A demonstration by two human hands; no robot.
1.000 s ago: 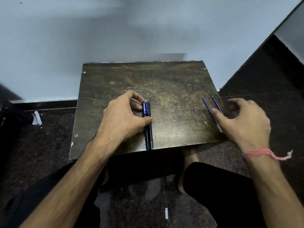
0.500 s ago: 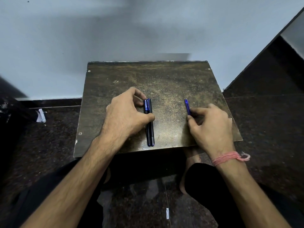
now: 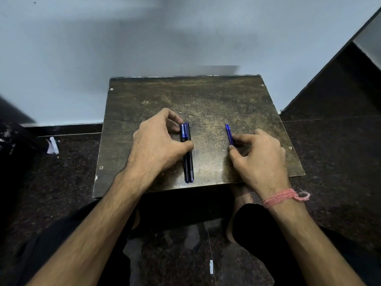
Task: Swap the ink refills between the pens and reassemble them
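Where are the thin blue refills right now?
The blue refills lie right of centre on the board, pinched by the right hand.

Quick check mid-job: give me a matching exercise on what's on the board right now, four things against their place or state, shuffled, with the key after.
Column one:
1. Two dark blue pen barrels
2. Thin blue ink refills
3. Pink thread wristband
4. Torn white paper scrap

Column two:
A. On the dark floor, left of the worn wooden board
B. Pinched by the right hand, far ends pointing away
C. Lying side by side under the left hand
D. Around the right wrist

Pairs: 1-C, 2-B, 3-D, 4-A
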